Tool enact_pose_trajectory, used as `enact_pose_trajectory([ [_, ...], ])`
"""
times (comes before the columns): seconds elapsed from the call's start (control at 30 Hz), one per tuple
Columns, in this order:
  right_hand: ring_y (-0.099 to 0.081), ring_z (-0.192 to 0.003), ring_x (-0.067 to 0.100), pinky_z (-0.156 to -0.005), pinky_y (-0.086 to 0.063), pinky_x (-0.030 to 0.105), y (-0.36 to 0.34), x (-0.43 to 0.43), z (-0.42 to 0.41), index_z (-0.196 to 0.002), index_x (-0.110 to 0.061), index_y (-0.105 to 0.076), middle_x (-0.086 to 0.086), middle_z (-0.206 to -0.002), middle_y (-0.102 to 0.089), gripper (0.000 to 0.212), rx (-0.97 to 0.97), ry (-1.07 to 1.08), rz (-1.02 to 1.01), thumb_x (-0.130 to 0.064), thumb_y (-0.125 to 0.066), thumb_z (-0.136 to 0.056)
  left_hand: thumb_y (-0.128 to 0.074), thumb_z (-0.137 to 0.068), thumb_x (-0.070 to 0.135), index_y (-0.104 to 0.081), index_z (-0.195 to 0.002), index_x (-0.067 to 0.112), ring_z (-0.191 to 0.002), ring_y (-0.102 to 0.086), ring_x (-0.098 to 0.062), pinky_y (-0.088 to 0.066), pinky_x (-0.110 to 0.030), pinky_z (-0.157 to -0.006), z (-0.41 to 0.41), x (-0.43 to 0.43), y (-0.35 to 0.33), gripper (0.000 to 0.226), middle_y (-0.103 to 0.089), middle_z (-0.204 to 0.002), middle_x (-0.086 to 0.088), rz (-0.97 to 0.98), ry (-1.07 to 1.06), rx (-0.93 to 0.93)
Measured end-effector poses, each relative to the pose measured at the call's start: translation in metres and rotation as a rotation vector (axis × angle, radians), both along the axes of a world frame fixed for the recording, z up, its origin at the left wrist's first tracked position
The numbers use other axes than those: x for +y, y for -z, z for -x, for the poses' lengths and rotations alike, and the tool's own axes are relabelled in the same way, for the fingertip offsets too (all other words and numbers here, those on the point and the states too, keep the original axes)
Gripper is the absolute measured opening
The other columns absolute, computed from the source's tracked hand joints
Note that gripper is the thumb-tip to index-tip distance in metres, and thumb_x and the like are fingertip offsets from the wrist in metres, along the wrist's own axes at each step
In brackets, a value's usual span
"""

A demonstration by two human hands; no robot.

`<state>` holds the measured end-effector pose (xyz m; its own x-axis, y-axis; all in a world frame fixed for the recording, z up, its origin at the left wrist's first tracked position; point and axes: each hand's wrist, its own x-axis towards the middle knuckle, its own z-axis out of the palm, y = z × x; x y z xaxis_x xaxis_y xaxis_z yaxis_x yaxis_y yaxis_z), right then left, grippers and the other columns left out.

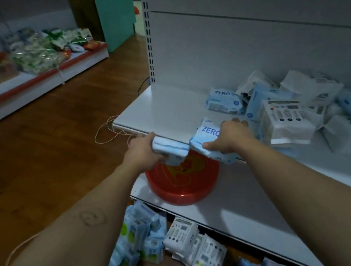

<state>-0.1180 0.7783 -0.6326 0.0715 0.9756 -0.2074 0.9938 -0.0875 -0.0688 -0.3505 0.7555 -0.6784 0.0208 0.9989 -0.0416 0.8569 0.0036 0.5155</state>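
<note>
Two hands: both reach forward side by side, and each grips one soft pack of wipes.
Left hand (143, 148): its fingers are curled tightly round the left pack (170, 151), a pale blue and white pack seen end-on.
Right hand (231, 134): it clasps the right pack (208, 135) with the thumb on the near side and the fingers over the far side. This pack is light blue with the word ZERO on top.
Where the packs are: both are held in the air at the front edge of the upper shelf (166, 109), above the red basin (184, 182). Their inner corners come together, but it is unclear whether they touch.
Red basin: a round plastic basin sitting on the lower shelf (238, 203), directly beneath the hands.
Pile of packs (282, 116): a loose heap of blue and white packs on the upper shelf, just right of the right hand.
Floor packs (140, 235): more packs lie on the wooden floor (54, 129), near, below the lower shelf.
Cord (105, 132): a thin, pale cord looped on the floor left of the upper shelf.
Far shelf (24, 85): a low, red-trimmed shelf at far left holding blurred bags of goods.
</note>
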Motion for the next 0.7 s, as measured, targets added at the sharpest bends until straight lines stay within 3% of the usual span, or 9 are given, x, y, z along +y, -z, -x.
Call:
enact_pose_trajectory([
  [0.1,-0.046,-0.114,0.03,-0.088,-0.043,0.039,-0.006,-0.003,-0.002,-0.105,-0.017,-0.052,0.01,-0.117,-0.057,0.075,-0.019,0.024,-0.053,-0.077,-0.066,-0.062,-0.08,-0.071,0.027,-0.051,-0.1,0.016,-0.098,-0.06,-0.028,-0.044,-0.032,-0.071,-0.007,-0.009,0.012,0.043,-0.064,-0.103,-0.006,-0.004,0.093,-0.109],
  [0.23,-0.042,-0.121,0.036,-0.093,-0.038,0.041,-0.009,-0.017,0.005,-0.118,-0.017,-0.047,0.015,-0.127,-0.052,0.085,-0.061,-0.008,-0.195,-0.07,-0.075,-0.059,-0.08,-0.074,0.037,-0.052,-0.102,0.017,-0.093,-0.063,-0.024,-0.052,-0.04,-0.077,0.017,-0.024,0.008,0.044,-0.067,-0.101,-0.004,0.038,0.096,-0.113],
  [0.37,-0.057,-0.103,0.035,-0.073,-0.037,0.034,-0.007,-0.037,0.044,-0.111,-0.012,-0.04,0.013,-0.114,-0.059,0.062,0.293,-0.066,-0.263,-0.04,-0.08,-0.072,-0.077,-0.078,0.04,-0.049,-0.102,0.022,-0.095,-0.062,-0.025,-0.052,-0.039,-0.081,0.065,-0.04,-0.001,0.041,-0.066,-0.107,-0.003,0.148,0.079,0.032],
  [0.5,-0.059,-0.106,0.032,-0.078,-0.042,0.032,0.014,-0.053,0.099,-0.115,-0.013,-0.045,0.012,-0.116,-0.062,0.05,0.575,-0.118,-0.162,-0.028,-0.073,-0.076,-0.074,-0.082,0.039,-0.053,-0.115,0.018,-0.099,-0.061,-0.026,-0.052,-0.034,-0.08,0.109,-0.057,-0.001,0.045,-0.064,-0.117,-0.008,0.282,-0.021,0.172],
  [0.6,-0.058,-0.106,0.032,-0.08,-0.045,0.034,0.059,-0.065,0.131,-0.113,-0.012,-0.051,0.012,-0.117,-0.061,0.046,0.501,-0.231,0.001,-0.029,-0.071,-0.076,-0.072,-0.082,0.042,-0.055,-0.112,0.017,-0.086,-0.056,-0.023,-0.043,-0.029,-0.07,0.136,-0.079,0.025,0.042,-0.065,-0.112,-0.009,0.389,-0.056,0.272],
  [0.7,-0.056,-0.109,0.032,-0.079,-0.045,0.034,0.119,-0.085,0.147,-0.115,-0.011,-0.051,0.012,-0.119,-0.059,0.046,0.34,-0.312,0.151,-0.032,-0.07,-0.079,-0.07,-0.084,0.043,-0.057,-0.12,0.016,-0.082,-0.056,-0.022,-0.045,-0.029,-0.069,0.165,-0.104,0.072,0.047,-0.067,-0.112,-0.009,0.521,-0.109,0.29],
])
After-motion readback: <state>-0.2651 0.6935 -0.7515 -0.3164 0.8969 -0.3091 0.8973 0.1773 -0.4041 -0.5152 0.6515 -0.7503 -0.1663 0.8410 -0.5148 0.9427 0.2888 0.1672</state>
